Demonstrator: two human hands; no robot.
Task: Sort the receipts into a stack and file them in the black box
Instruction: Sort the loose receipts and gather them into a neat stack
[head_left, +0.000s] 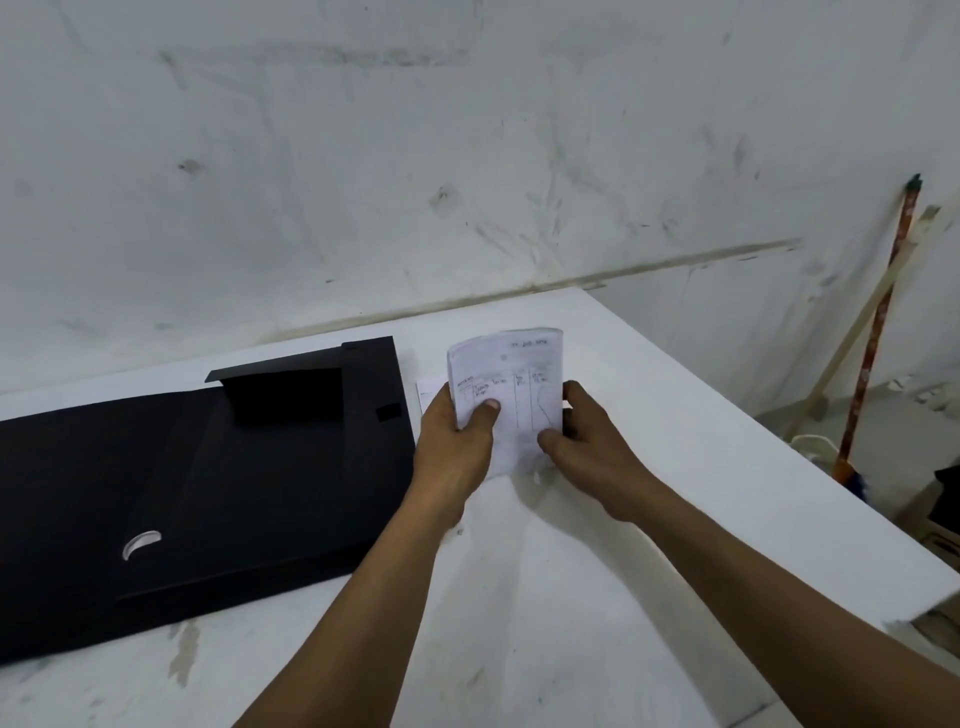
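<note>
A stack of white receipts (511, 379) with handwritten lines stands upright on its lower edge on the white table (649, 467). My left hand (457, 447) grips its left side with the thumb across the front. My right hand (587, 441) holds the right side, fingers behind and thumb in front. The black box (208, 483) lies unfolded flat to the left, with a raised flap near its far end and a half-round finger hole near its near end. One more white slip (430, 392) lies flat on the table just behind my left hand.
A stained white wall (467, 156) rises right behind the table. At the right, past the table's edge, an orange-handled broom (878, 332) and a pale stick (852, 338) lean against the wall, above some items on the floor.
</note>
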